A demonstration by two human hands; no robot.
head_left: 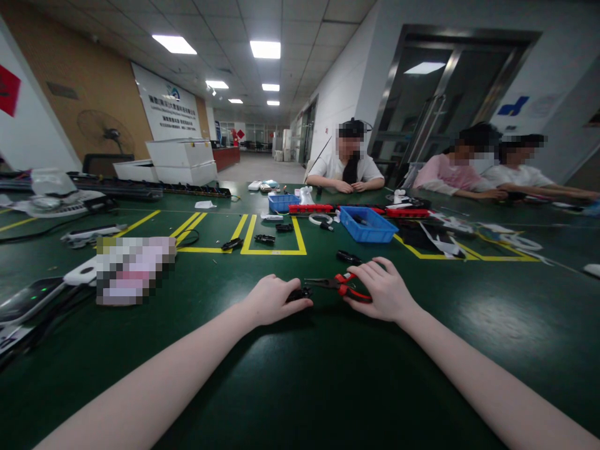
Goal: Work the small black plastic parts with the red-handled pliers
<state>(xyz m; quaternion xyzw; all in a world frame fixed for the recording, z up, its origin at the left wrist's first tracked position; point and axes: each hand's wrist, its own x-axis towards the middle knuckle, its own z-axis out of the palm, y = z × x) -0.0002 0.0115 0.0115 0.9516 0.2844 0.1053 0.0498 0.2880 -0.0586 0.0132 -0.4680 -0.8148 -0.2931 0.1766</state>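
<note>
My right hand (382, 289) is closed around red-and-black needle-nose pliers (335, 284), whose jaws point left and look slightly parted. Between the thumb and fingers of my left hand (274, 301) is a small black plastic part (300, 293), mostly covered by the fingers. The plier tips are close to this part; I cannot tell whether they touch. Just beyond my right hand lies another black part (349, 257). Farther back, within yellow tape lines, similar black parts (265, 239) lie on the green table (300, 375).
A blue bin (368, 225) stands beyond my right hand, with a smaller blue bin (282, 202) farther back. Red strips (310, 209) lie between them. A blurred pink object (135, 272) and a power strip (87, 271) are at left. Several people sit across the table.
</note>
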